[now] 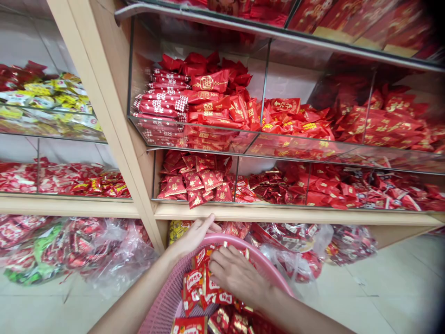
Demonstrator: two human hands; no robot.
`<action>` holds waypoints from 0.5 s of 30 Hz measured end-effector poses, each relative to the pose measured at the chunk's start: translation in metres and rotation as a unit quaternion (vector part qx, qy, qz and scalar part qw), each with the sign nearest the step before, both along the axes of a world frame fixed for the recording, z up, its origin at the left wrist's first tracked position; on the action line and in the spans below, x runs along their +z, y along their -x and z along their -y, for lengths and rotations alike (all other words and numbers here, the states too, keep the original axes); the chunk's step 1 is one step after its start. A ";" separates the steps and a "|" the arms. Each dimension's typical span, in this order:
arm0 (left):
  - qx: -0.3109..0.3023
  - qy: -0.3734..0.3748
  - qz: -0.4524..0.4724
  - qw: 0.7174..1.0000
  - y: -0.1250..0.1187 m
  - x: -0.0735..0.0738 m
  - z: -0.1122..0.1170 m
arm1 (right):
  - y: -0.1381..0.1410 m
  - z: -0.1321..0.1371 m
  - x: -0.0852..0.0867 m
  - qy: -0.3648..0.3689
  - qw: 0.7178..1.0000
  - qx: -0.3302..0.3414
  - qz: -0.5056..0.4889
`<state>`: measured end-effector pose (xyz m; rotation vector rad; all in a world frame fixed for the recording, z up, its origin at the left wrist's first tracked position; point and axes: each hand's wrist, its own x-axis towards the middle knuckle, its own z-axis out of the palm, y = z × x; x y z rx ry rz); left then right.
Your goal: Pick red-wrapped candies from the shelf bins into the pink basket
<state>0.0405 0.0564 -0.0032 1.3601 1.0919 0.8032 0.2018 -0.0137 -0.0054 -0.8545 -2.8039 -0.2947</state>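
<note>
A pink plastic basket (163, 297) with perforated walls stands low in front of me and holds several red candy packets (193, 280) with white and gold print. My right hand (231, 271) is inside it, its fingers curled down over the red packets; the fingertips are partly hidden. At the basket's far left rim is my left hand (196, 235), fingers stretched out towards the shelf and holding nothing. Just above that hand, small red square packets (201, 181) with gold print fill a bin on the lower shelf.
Clear-fronted shelf bins hold red wrapped sweets (215, 109); yellow packets (52, 95) lie in the left unit. A wooden upright (114, 106) divides the units. Plastic bags of sweets (100, 250) rest on the tiled floor (375, 297) under the wooden ledge (278, 213).
</note>
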 end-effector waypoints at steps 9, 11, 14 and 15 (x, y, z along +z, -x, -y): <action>-0.004 0.004 -0.010 1.000 0.001 0.001 -0.001 | -0.011 0.008 0.009 0.027 0.996 -0.028 -0.075; -0.004 0.012 -0.008 1.000 0.001 0.000 -0.001 | -0.023 0.009 0.018 0.070 0.986 -0.068 -0.137; -0.007 0.016 -0.007 1.000 0.003 0.000 -0.001 | -0.056 0.019 0.021 0.114 0.946 -0.149 -0.265; -0.008 0.015 -0.008 1.000 0.003 0.000 -0.002 | -0.070 0.025 0.016 0.121 0.923 -0.185 -0.314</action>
